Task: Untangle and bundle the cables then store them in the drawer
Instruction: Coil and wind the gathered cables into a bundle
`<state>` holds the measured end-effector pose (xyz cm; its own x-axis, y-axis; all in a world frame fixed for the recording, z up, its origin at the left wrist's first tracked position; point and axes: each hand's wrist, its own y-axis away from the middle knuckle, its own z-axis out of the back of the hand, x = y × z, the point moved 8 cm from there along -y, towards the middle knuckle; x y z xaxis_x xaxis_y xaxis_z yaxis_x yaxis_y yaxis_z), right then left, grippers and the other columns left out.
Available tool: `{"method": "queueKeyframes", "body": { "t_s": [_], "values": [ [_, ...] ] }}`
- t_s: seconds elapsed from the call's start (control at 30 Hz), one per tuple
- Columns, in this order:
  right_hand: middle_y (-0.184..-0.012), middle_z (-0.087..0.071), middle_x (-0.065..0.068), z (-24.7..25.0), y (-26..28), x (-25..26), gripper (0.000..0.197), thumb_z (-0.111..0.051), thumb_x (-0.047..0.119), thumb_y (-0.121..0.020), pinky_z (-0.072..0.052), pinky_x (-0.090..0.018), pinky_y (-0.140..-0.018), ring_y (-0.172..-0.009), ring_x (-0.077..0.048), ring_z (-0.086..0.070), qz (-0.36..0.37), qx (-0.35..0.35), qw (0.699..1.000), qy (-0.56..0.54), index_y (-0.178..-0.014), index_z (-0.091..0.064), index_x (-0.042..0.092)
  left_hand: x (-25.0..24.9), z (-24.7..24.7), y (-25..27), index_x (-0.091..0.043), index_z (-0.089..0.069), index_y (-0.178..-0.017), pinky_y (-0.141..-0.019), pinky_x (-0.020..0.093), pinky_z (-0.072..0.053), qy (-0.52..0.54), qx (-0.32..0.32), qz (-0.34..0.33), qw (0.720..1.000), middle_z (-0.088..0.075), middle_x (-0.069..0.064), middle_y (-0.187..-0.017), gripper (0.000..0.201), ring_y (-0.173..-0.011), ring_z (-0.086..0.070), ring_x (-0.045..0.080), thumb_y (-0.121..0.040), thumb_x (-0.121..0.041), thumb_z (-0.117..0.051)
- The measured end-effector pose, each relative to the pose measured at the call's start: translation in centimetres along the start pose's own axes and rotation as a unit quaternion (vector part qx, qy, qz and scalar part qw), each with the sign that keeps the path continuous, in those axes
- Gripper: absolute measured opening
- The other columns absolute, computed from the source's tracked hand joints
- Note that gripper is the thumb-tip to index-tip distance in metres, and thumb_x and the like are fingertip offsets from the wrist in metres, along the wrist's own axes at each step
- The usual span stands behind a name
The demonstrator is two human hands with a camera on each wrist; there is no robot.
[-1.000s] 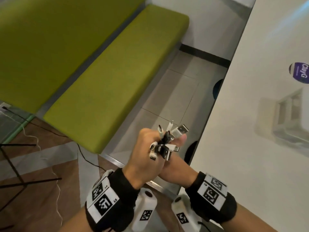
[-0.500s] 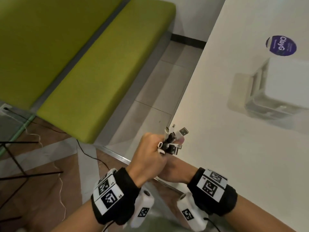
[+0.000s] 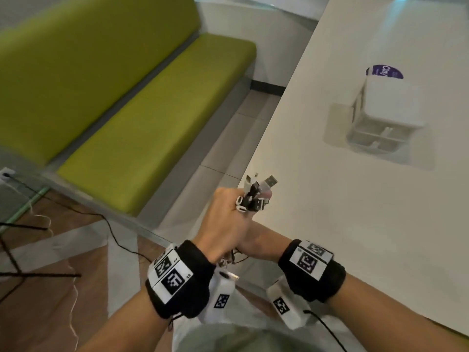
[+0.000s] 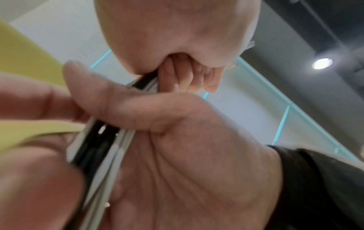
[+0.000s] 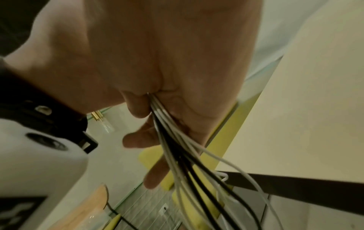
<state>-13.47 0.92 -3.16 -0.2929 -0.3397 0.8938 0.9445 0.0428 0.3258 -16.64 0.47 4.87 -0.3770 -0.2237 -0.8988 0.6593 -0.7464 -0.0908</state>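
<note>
A bunch of black and white cables (image 3: 255, 196) is shown gripped in both hands at the near left corner of a white table (image 3: 355, 199). The left hand (image 3: 223, 224) is closed in a fist around the bunch, with the plug ends (image 3: 269, 182) fanned out above the knuckles. The right hand (image 3: 256, 246) is seen beneath and behind the left; in the left wrist view its thumb (image 4: 126, 107) is laid across the strands (image 4: 102, 149), which are pressed into its palm. In the right wrist view the loose cable lengths (image 5: 189, 155) are seen leaving the fist and hanging downward in a spread. A small white drawer unit (image 3: 385, 115) is shown standing well apart on the table, with one divided drawer (image 3: 373, 142) pulled open toward the viewer. A green bench (image 3: 142, 128) is seen at the left, beside the table.
</note>
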Motion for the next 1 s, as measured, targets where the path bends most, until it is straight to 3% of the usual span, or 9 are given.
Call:
{"method": "queueKeyframes", "body": {
  "t_s": [0.1,0.17,0.2,0.27,0.4,0.57,0.77,0.87,1.0],
  "values": [
    [-0.082,-0.062,-0.027,1.4,2.9,-1.6,0.024,-0.039,-0.007,-0.094,-0.044,-0.011,-0.061,-0.073,-0.020,-0.055,-0.004,-0.093,0.995,-0.033,-0.082,-0.060,-0.009,-2.4,-2.5,1.4,-0.021,-0.063,-0.066,-0.048,0.009,-0.030,0.022,0.007,-0.056,0.998,-0.046,-0.034,-0.083,0.028,-0.063,-0.059,-0.020,-0.090,-0.006,-0.065],
    [-0.074,-0.059,-0.026,2.4,5.5,-2.0,0.026,-0.039,-0.011,-0.090,-0.047,-0.021,-0.057,-0.067,-0.028,-0.054,0.004,-0.145,0.987,-0.070,-0.076,-0.059,-0.002,-4.4,-4.0,2.1,-0.021,-0.065,-0.069,-0.055,0.004,-0.033,0.087,0.021,-0.072,0.993,-0.060,-0.028,-0.080,0.026,-0.068,-0.064,-0.009,-0.091,-0.007,-0.064],
    [-0.066,-0.055,-0.022,3.3,6.8,-2.2,0.028,-0.038,-0.011,-0.088,-0.044,-0.025,-0.053,-0.060,-0.027,-0.052,0.019,-0.179,0.980,-0.081,-0.070,-0.055,0.001,-5.5,-4.9,2.4,-0.023,-0.068,-0.067,-0.056,0.006,-0.033,0.118,0.036,-0.074,0.990,-0.067,-0.022,-0.064,0.029,-0.062,-0.063,-0.011,-0.092,-0.008,-0.063],
    [-0.053,-0.041,-0.012,4.9,9.8,-2.1,0.024,-0.044,0.000,-0.084,-0.034,-0.025,-0.045,-0.047,-0.019,-0.038,0.030,-0.232,0.966,-0.110,-0.060,-0.043,-0.001,-7.4,-6.3,2.7,-0.021,-0.058,-0.043,-0.051,0.013,-0.028,0.164,0.055,-0.063,0.983,-0.035,-0.004,-0.038,0.050,-0.039,-0.037,0.002,-0.091,-0.014,-0.064],
    [-0.049,-0.028,-0.003,6.6,15.0,-1.6,0.048,-0.052,0.041,-0.083,-0.020,-0.032,-0.048,-0.046,-0.018,-0.024,0.057,-0.282,0.954,-0.088,-0.056,-0.032,0.006,-9.7,-8.7,2.4,-0.023,-0.032,-0.051,-0.046,0.025,-0.015,0.261,0.099,-0.019,0.960,-0.016,-0.004,-0.051,0.049,-0.045,-0.014,0.013,-0.086,-0.029,-0.066],
    [-0.053,-0.033,0.007,7.1,18.4,-1.8,0.043,-0.050,0.033,-0.098,-0.024,-0.030,-0.051,-0.048,-0.008,-0.028,0.044,-0.271,0.960,-0.060,-0.065,-0.036,0.009,-10.1,-10.6,2.4,-0.022,-0.029,-0.051,-0.045,0.027,-0.011,0.358,0.165,0.045,0.918,-0.014,-0.002,-0.052,0.048,-0.045,-0.010,0.013,-0.086,-0.028,-0.061],
    [-0.063,-0.059,-0.016,10.7,18.7,-0.2,0.016,-0.057,0.000,-0.084,-0.049,-0.024,-0.066,-0.061,-0.016,-0.059,0.025,-0.294,0.949,-0.109,-0.068,-0.059,0.000,-12.5,-12.0,1.9,-0.006,-0.061,-0.071,-0.062,0.015,-0.040,0.164,0.208,-0.050,0.963,-0.054,-0.012,-0.055,0.032,-0.056,-0.052,0.002,-0.095,-0.027,-0.057],
    [-0.051,-0.037,-0.008,11.8,18.4,0.4,0.015,-0.047,-0.002,-0.075,-0.030,-0.024,-0.045,-0.046,-0.016,-0.035,0.054,-0.354,0.909,-0.211,-0.062,-0.040,-0.001,-13.3,-12.6,0.5,-0.010,-0.063,-0.083,-0.054,0.013,-0.040,0.156,0.228,-0.053,0.960,-0.050,-0.015,-0.053,0.025,-0.052,-0.049,0.002,-0.095,-0.032,-0.057],
    [-0.043,-0.029,0.002,12.8,18.9,0.4,0.016,-0.039,0.013,-0.072,-0.016,-0.026,-0.043,-0.040,-0.013,-0.023,0.046,-0.411,0.890,-0.190,-0.058,-0.034,0.008,-14.0,-13.8,-0.5,0.002,-0.054,-0.079,-0.056,0.015,-0.037,0.118,0.278,-0.073,0.951,-0.042,-0.011,-0.051,0.044,-0.054,-0.043,0.008,-0.093,-0.040,-0.057]
  ]
}}
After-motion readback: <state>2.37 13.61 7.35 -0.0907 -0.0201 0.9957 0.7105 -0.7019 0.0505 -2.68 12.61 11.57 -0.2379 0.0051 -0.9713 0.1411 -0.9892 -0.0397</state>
